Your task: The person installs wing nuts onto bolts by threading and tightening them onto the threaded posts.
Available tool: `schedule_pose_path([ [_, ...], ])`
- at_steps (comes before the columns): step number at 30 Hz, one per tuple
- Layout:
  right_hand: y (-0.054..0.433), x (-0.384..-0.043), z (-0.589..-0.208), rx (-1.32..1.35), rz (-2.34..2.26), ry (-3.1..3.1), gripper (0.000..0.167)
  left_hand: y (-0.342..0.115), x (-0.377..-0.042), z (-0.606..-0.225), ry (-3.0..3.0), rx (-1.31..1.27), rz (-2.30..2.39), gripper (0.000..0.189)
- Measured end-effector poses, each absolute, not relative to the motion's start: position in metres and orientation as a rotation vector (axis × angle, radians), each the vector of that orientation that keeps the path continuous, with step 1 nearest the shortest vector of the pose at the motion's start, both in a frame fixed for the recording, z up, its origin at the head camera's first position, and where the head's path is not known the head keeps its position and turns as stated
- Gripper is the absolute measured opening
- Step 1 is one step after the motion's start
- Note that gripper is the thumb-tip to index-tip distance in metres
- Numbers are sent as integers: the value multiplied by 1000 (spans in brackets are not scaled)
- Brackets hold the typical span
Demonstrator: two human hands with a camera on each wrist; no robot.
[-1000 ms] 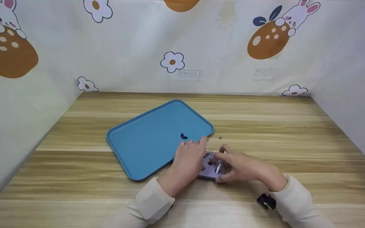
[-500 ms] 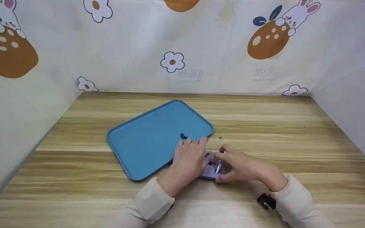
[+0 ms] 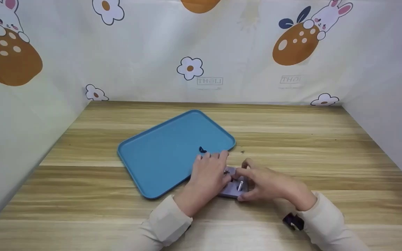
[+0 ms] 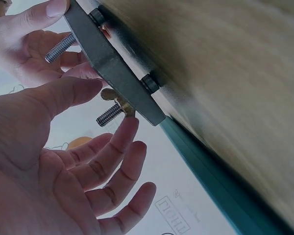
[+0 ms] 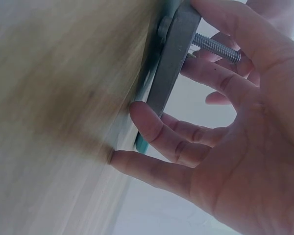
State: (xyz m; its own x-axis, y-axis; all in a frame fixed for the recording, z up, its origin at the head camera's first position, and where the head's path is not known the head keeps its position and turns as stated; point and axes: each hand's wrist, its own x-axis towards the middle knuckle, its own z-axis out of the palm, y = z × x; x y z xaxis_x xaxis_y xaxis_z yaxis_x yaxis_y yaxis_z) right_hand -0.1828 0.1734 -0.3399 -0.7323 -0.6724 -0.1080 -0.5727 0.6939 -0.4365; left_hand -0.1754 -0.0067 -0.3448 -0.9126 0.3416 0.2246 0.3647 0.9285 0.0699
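A grey metal plate (image 3: 233, 191) with holes stands on the table just off the tray's near edge. My right hand (image 3: 270, 183) holds it by the edges, thumb on the near side. Two threaded bolts pass through the plate; the left wrist view shows one bare bolt (image 4: 60, 47) and a second bolt (image 4: 108, 115) carrying a brass wing nut (image 4: 126, 105). At that wing nut are the thumb and a fingertip of my left hand (image 3: 206, 176), which pinch about its wings. Black bolt heads (image 4: 150, 83) project from the plate's underside.
A blue tray (image 3: 166, 150) lies angled on the wooden table (image 3: 309, 146), left of and behind the plate. On it rests a small dark piece (image 3: 202, 150), too small to identify surely. A patterned curtain (image 3: 145, 52) encloses the table's back and sides.
My left thumb and fingers shift slightly over the plate, and the wing nut's wings appear at a different angle. My right hand and the plate stay put.
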Motion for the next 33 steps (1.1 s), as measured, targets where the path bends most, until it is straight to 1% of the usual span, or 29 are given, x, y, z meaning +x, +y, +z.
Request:
schedule_pose_path([
  [14, 173, -183, -340, -1002, -556, 2643, 45, -5, -175, -344, -2902, -554, -124, 38],
  [20, 172, -183, -341, -1015, -542, 2650, 50, -4, -175, -345, -2909, -584, -109, 43],
  [22, 172, -183, -341, -1023, -542, 2661, 51, -4, -175, -345, -2906, -590, -107, 42],
  [30, 173, -183, -343, -1063, -577, 2676, 44, -5, -174, -344, -2917, -701, -186, 50],
  [33, 174, -183, -342, -1056, -573, 2674, 45, -5, -175, -345, -2882, -746, -236, 46],
])
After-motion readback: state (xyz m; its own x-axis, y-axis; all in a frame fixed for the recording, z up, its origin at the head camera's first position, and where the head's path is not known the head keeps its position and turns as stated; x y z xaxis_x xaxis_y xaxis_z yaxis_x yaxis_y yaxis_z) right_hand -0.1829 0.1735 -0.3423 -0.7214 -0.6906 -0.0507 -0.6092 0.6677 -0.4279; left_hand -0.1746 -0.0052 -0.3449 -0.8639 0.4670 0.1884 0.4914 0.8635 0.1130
